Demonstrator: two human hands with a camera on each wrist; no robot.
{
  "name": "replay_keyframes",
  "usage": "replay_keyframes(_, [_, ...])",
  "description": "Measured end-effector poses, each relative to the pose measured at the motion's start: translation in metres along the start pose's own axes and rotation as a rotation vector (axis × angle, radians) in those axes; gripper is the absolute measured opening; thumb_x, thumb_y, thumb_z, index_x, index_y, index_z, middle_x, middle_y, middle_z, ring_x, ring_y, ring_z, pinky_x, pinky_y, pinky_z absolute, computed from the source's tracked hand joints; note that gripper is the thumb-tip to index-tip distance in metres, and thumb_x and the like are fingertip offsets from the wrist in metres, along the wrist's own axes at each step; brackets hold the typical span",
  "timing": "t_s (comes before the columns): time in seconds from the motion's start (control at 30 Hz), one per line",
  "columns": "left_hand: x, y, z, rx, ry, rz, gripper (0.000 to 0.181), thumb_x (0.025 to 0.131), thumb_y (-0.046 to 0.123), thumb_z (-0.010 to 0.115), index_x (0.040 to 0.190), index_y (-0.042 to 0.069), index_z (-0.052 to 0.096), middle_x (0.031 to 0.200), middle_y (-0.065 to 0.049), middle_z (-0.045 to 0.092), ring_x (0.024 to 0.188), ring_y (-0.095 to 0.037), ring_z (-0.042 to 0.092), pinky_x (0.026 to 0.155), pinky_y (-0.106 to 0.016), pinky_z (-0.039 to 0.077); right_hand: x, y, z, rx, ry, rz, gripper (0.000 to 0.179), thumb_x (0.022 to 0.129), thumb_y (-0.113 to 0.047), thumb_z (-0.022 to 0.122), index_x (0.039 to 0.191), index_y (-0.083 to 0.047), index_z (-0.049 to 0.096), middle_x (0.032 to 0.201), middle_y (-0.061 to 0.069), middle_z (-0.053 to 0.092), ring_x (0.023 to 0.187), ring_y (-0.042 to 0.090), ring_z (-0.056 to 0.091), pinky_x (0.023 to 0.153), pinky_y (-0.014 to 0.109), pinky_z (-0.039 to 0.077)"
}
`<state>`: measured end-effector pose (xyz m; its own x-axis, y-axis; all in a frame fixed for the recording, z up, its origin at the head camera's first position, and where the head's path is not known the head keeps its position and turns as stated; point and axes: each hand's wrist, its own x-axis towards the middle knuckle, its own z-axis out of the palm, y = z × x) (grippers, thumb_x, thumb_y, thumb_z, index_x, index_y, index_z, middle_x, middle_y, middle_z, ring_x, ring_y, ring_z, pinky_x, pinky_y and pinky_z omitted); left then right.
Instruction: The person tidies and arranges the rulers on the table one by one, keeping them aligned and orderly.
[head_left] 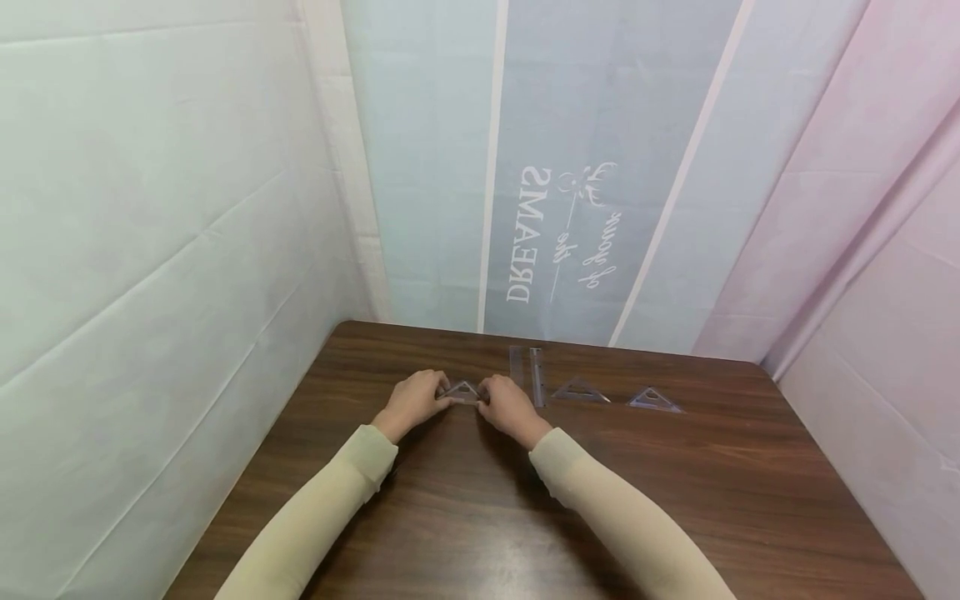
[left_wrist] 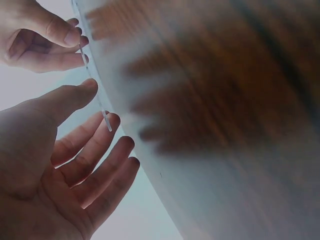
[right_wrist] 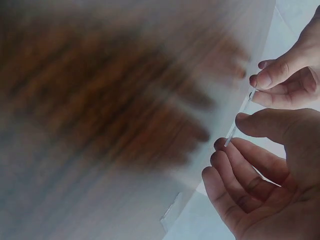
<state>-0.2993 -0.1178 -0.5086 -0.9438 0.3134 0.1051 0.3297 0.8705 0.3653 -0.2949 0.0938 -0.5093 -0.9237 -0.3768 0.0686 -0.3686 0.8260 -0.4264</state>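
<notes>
A small clear plastic set square (head_left: 463,398) is held between both hands over the dark wooden table, its peak toward the far side in the head view. My left hand (head_left: 417,397) pinches its left corner between thumb and fingers. At the opposite corner, my right hand (head_left: 512,406) pinches it the same way. Both wrist views show the set square edge-on, as a thin bright strip (left_wrist: 106,121) between thumb and fingertips. The left hand's lower fingers (left_wrist: 122,175) are spread loosely.
Right of the hands lie a clear ruler (head_left: 537,379) with a transparent strip (head_left: 516,363) beside it, then a flat clear triangle (head_left: 579,392) and another set square (head_left: 654,402). The wooden table (head_left: 480,500) meets fabric-covered walls at its back and sides.
</notes>
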Motion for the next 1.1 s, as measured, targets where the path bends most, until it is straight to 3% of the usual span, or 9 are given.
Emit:
replay_keyframes(0.27, [-0.013,-0.006,-0.002,-0.019,0.017,0.023,0.023,0.096,0.028,0.085,0.112,0.013,0.078,0.102,0.001,0.075,0.091,-0.015,0.069,0.08,-0.039,0.059,-0.01,-0.005,0.004,0.009,0.017,-0.021,0.026,0.099,-0.011,0.079,0.122,0.0,0.074,0.108,0.01,0.072,0.096,0.023,0.069,0.085,0.04,0.06])
replay_keyframes(0.63, [-0.034,-0.014,-0.003,0.024,0.014,0.069,0.024,0.093,0.032,0.087,0.112,0.019,0.079,0.098,0.008,0.073,0.089,-0.011,0.066,0.077,-0.035,0.057,-0.026,-0.012,0.01,0.064,0.014,-0.055,0.024,0.098,-0.008,0.079,0.12,-0.001,0.074,0.107,0.008,0.072,0.098,0.022,0.07,0.087,0.04,0.06])
replay_keyframes(0.9, [-0.051,-0.018,-0.005,0.029,0.028,0.097,0.023,0.092,0.032,0.088,0.11,0.021,0.08,0.096,0.011,0.072,0.088,-0.011,0.066,0.073,-0.035,0.055,-0.039,-0.017,0.015,0.108,0.009,-0.133,0.022,0.096,-0.003,0.079,0.117,0.0,0.075,0.099,0.004,0.07,0.091,0.016,0.066,0.082,0.034,0.059])
replay_keyframes(1.1, [-0.064,-0.019,-0.007,0.029,0.041,0.126,0.022,0.092,0.031,0.089,0.11,0.022,0.079,0.095,0.012,0.071,0.086,-0.009,0.065,0.072,-0.033,0.054,-0.049,-0.022,0.019,0.126,-0.004,-0.132,0.025,0.097,-0.003,0.079,0.121,0.0,0.074,0.1,0.003,0.068,0.09,0.014,0.065,0.079,0.03,0.058])
